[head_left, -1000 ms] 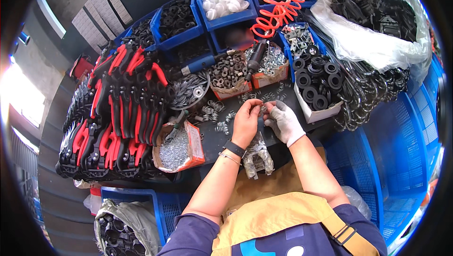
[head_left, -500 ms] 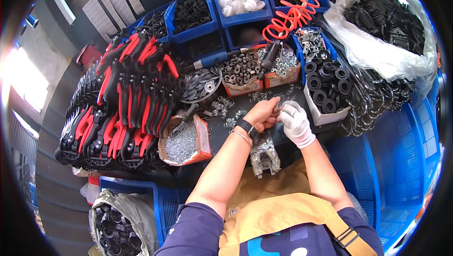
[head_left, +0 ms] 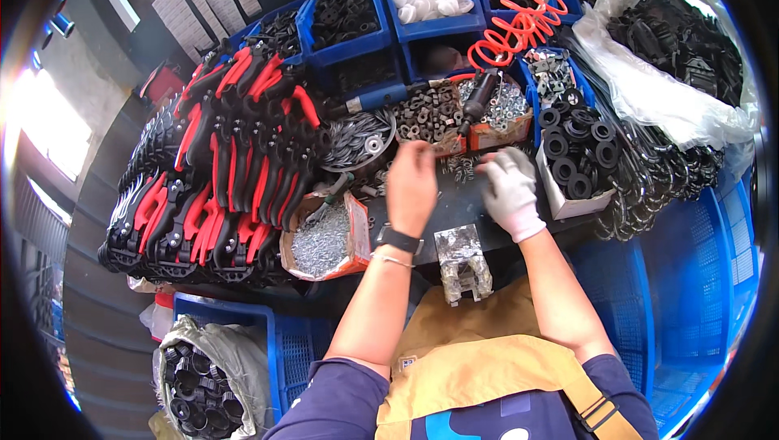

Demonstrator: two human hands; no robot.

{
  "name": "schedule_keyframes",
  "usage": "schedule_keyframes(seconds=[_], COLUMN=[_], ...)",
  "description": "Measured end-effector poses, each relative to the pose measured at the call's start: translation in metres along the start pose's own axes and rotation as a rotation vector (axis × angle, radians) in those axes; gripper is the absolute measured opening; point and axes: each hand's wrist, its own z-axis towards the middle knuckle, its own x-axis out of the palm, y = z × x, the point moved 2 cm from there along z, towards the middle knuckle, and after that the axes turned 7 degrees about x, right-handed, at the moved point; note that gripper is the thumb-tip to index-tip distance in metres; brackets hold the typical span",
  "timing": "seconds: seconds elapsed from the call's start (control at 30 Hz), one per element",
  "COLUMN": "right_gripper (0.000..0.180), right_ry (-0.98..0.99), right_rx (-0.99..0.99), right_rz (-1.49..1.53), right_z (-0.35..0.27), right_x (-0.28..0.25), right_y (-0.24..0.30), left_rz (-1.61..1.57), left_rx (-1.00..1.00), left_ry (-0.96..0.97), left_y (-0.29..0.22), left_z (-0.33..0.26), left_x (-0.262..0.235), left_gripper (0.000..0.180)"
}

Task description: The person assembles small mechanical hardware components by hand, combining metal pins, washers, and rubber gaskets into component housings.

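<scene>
Coil springs (head_left: 461,167), probably light and springy, lie mid-frame on the tabletop (head_left: 451,203) between left hand (head_left: 411,188) and right hand (head_left: 511,193), best pinched mid-coil; whether either grip holds anything, I cannot tell.

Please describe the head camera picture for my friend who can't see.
A person's bare left hand and gloved right hand are apart above a workbench, small springs visible between them. Red-handled tools are piled at left; blue bins stand behind.
</scene>
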Motion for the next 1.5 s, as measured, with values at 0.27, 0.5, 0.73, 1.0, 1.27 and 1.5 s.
schedule_keyframes(seconds=[0.27,0.5,0.73,1.0,1.27,1.5], right_gripper=[0.023,0.022,0.027,0.018,0.019,0.027], right_ry=[0.279,-0.051,0.268,0.112,0.193,0.283], right_rx=[-0.204,-0.003,-0.049,0.164,0.409,0.093], right_rz=[-0.189,-0.266,0.074,0.154,0.587,0.062], right_z=[0.031,0.025,0.006,0.03,0.029,-0.025], right_x=[0.055,0.018,0.052,0.057,0.036,-0.047], right_y=[0.019,-0.02,0.043,0.02,0.026,0.007], left_rz=[-0.224,-0.05,0.456,0.394,0.059,0.175], left_rx=[-0.242,-0.198,-0.011,0.081,-0.078,0.031], left_ry=[-0.17,0.074,0.222,0.318,0.524,0.286], left_y=[0.013,0.016,0.019,0.01,0.007,0.031], left_z=[-0.01,-0.064,-0.078,-0.073,-0.065,-0.046], left_x=[-0.051,-0.062,-0.033,-0.026,0.016,-0.026], left_gripper=[0.018,0.033,0.049,0.047,0.036,0.028])
